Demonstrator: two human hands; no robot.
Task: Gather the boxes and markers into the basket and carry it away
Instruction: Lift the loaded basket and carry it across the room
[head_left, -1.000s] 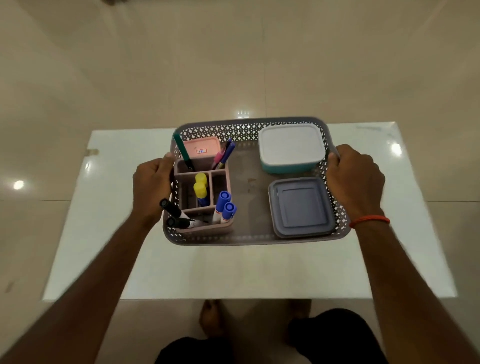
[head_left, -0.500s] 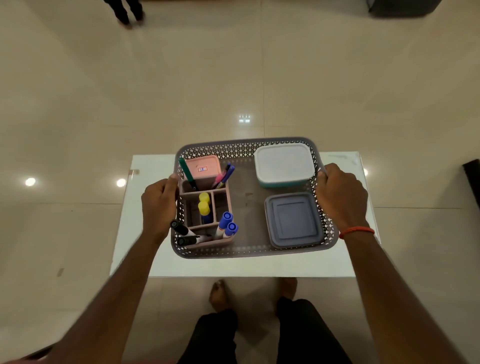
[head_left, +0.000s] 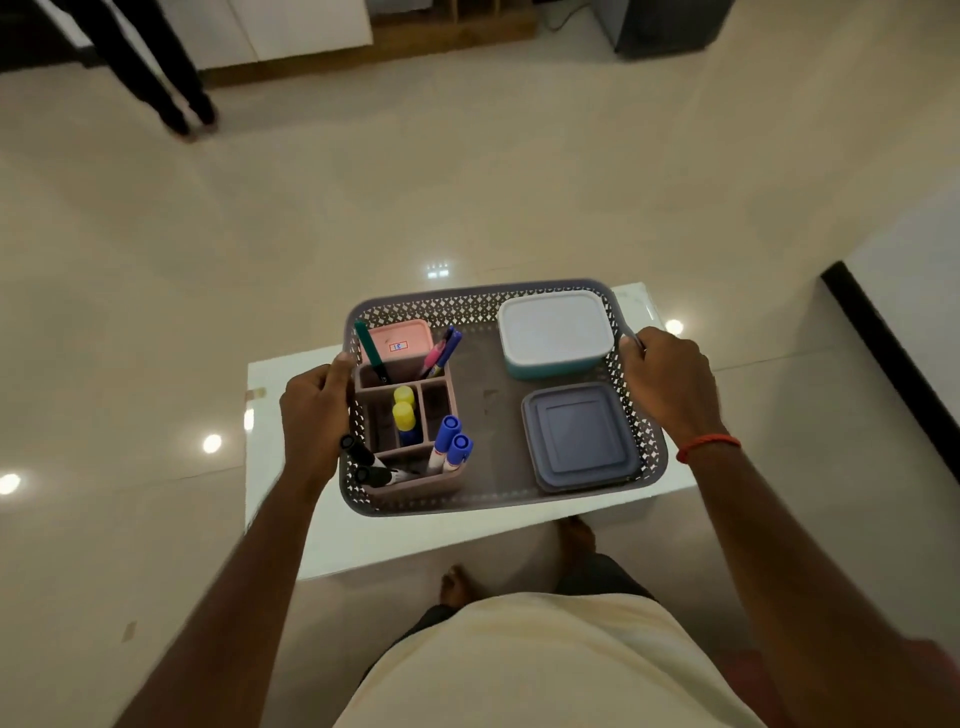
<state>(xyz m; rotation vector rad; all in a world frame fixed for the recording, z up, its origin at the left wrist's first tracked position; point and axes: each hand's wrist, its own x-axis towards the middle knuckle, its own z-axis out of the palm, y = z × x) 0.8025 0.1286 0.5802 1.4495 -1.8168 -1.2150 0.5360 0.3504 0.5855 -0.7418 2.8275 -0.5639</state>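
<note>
1. Gathering: judged complete. The basket (head_left: 467, 506) holds a white-lidded teal box (head_left: 556, 330) in its far right corner, a grey box (head_left: 579, 436) in its near right corner and a pink box (head_left: 402, 340) against its far left wall.
2. Markers: all those in view stand or lean in a divided organiser (head_left: 426, 483) along the basket's left side. These are the blue-capped markers (head_left: 449, 441) nearest, the yellow-capped markers (head_left: 403, 413) in the middle cell, the black markers (head_left: 363, 457) leaning over the near left corner, and a green marker (head_left: 370, 351) with two pens at the far end.
3. Strays: no box or marker is seen on the bench (head_left: 395, 540) outside the basket.
4. Left grip (head_left: 311, 410): clenched over the basket's left rim, thumb on top of the rim; the fingers are hidden beyond the wall.
5. Right grip (head_left: 667, 387): clasps the basket's right rim near its far corner, knuckles outward.
6. Position: the basket sits between the two grips, roughly level. It looks to be held above the bench, though contact at its underside cannot be confirmed.
7. Outstanding: the carry-away, judged only just begun since the bench lies directly beneath the basket. Open floor (head_left: 467, 182) lies beyond its far rim.
</note>
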